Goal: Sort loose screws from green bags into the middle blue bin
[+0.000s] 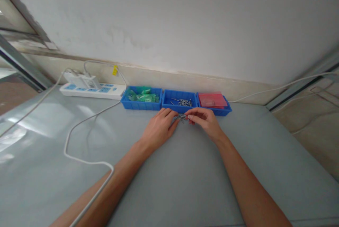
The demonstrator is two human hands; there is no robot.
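Between my two hands is a small bunch of thin silver screws (181, 117), just in front of the middle blue bin. My left hand (161, 127) is closed, with the bunch between thumb and fingertips. From the other side, my right hand (204, 121) pinches at the screw ends with thumb and forefinger; its other fingers are curled. More loose screws (184, 102) lie in the middle blue bin (167, 106). The left blue bin (141, 105) holds green-and-clear plastic packets (147, 97). Red plastic bags (212, 100) fill the right blue bin (224, 112).
A white power strip (106, 95) with plugged-in chargers (91, 82) lies at the back left. One white cable (69, 138) winds over the grey table (182, 184) and across my left forearm. Behind the bins rises a white wall (169, 25). Metal posts (275, 103) frame the sides.
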